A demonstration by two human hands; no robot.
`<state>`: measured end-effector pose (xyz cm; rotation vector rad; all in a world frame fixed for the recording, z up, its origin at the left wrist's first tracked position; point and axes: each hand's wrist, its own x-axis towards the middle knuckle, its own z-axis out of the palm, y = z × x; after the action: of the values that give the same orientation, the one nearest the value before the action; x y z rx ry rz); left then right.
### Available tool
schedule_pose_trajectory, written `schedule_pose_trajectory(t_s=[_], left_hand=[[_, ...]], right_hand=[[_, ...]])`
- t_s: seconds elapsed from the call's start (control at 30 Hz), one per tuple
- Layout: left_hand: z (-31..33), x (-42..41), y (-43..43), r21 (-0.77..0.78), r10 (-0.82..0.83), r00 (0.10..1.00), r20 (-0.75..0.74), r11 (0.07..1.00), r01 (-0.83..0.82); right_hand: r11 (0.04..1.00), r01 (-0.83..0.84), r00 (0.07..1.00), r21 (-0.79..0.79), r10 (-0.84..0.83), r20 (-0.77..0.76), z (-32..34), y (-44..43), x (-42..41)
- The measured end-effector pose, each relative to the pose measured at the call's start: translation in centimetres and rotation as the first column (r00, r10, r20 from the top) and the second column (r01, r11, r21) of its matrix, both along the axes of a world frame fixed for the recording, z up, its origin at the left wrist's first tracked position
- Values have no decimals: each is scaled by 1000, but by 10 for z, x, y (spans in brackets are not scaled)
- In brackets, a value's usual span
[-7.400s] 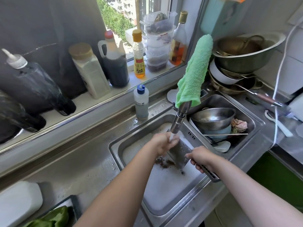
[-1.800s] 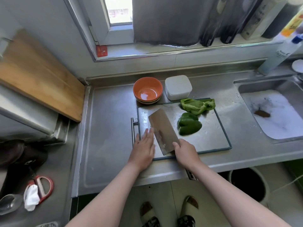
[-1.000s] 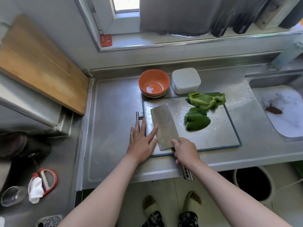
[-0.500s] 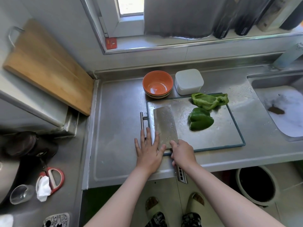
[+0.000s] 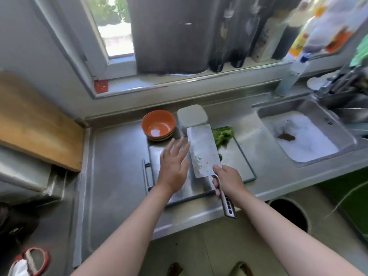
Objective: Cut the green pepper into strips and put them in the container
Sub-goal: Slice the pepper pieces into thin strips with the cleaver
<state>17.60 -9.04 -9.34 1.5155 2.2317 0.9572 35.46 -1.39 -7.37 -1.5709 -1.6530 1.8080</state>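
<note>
The cleaver (image 5: 203, 150) is gripped by the right hand (image 5: 229, 181) above the cutting board (image 5: 239, 156); the left hand (image 5: 174, 164) is spread flat, fingers released.

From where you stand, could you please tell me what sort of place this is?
Most likely a home kitchen: a steel counter with a built-in sink, green pepper on a cutting board, and a cleaver held by the right hand.

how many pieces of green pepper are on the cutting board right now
2. One pale piece lies at the cutting board's far edge, right of the cleaver; a darker sliver peeks out at the blade's right edge. The blade may hide more.
</note>
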Motion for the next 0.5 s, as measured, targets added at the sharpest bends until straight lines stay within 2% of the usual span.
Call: schedule_pose_trajectory(t_s=[0.1,0.27,0.37,0.5], left_hand=[[14,49,46,-1,-241,968,-63,970,241],[24,160,119,-70,-579,807,-118,815,575],[23,233,158,-155,-698,698,-160,716,681],[23,324,199,-192,-784,601,-156,621,760]], right_hand=[[994,107,994,28,-107,-19,15,27,51],[958,273,961,85,-275,14,32,72,166],[933,345,934,105,-352,62,36,95,240],[890,438,885,128,-452,113,39,121,328]])
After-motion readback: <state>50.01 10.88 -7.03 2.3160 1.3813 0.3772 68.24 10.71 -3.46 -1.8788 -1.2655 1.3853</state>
